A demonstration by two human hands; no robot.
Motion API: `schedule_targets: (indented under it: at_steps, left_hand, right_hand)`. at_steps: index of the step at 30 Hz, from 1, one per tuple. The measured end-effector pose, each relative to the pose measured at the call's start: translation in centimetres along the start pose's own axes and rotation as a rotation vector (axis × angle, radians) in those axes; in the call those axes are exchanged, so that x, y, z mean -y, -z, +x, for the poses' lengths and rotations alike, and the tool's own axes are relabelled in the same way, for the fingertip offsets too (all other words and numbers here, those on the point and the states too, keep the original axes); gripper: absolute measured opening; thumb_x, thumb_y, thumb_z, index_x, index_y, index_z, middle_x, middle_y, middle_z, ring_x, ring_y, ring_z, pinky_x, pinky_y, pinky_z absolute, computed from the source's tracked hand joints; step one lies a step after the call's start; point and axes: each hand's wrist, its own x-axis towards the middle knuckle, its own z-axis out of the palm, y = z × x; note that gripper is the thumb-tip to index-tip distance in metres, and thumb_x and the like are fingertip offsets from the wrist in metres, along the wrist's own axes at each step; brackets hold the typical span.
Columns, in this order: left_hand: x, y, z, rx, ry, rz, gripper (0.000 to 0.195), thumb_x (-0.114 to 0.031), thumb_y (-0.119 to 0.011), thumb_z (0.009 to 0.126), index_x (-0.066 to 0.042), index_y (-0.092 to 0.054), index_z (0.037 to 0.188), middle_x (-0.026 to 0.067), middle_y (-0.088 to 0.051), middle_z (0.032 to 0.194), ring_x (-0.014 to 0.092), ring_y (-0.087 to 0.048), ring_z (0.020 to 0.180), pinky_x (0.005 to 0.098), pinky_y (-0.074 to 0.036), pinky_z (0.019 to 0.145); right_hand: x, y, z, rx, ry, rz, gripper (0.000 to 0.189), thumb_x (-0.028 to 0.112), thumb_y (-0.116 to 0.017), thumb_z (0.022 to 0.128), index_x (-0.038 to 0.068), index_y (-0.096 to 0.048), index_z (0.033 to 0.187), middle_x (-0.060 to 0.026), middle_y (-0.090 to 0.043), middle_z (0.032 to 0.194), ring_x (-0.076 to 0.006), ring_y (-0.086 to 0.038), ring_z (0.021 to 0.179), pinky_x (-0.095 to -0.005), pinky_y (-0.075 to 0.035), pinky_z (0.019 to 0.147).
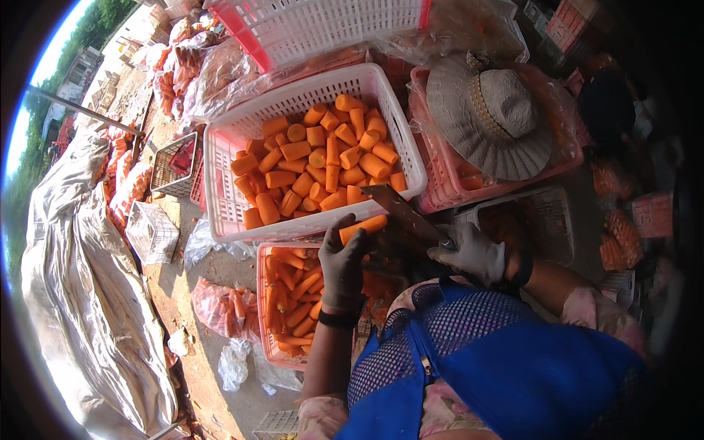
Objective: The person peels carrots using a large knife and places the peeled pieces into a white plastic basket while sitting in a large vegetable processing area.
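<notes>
In a grey glove, my left hand (342,269) grips a peeled carrot (364,229) near the front rim of a white plastic crate (297,234). My gloved right hand (467,253) holds a wide-bladed knife (404,212) by its handle, the blade slanting up and left to the crate's corner. Blade and carrot are apart. Many short, thick carrot pieces (322,159) lie heaped in that crate. Below it, left of my left forearm, whole carrots (297,291) fill a pink crate (264,335), whose right side is hidden by my arm.
A sun hat (495,115) rests on a plastic-covered pink crate (569,157) at the right. An upended crate (330,27) stands behind. Bagged carrots (228,308), small crates (154,234) and a large pale tarpaulin (88,308) lie to the left.
</notes>
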Motion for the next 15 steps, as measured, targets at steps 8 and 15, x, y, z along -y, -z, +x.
schedule_targets:
  at_steps: [8, 15]
  left_hand:
    - [16.8, 2.7, -2.1, -0.051, 0.133, -0.214, 0.027, -0.012, -0.066, 0.119, -0.001, -0.069, 0.144, 0.0121, -0.079, 0.125, 0.020, -0.078, 0.101, 0.0351, -0.067, 0.095]
    - [-2.5, -2.8, -1.7, -0.004, -0.139, 0.128, 0.054, -0.008, -0.064, 0.118, -0.003, -0.050, 0.170, 0.0157, -0.066, 0.160, 0.025, -0.076, 0.122, 0.0380, -0.062, 0.108]
  right_hand:
    - [-5.3, 1.4, -5.0, 0.158, -0.099, -0.451, 0.056, 0.030, -0.080, 0.103, 0.001, -0.073, 0.150, -0.0242, -0.083, 0.103, -0.0301, -0.083, 0.091, -0.0394, -0.064, 0.084]
    - [-13.2, 3.1, -6.3, 0.475, -0.754, -0.329, 0.060, 0.043, -0.078, 0.101, 0.000, -0.076, 0.142, -0.0304, -0.082, 0.118, -0.0434, -0.082, 0.108, -0.0471, -0.063, 0.097]
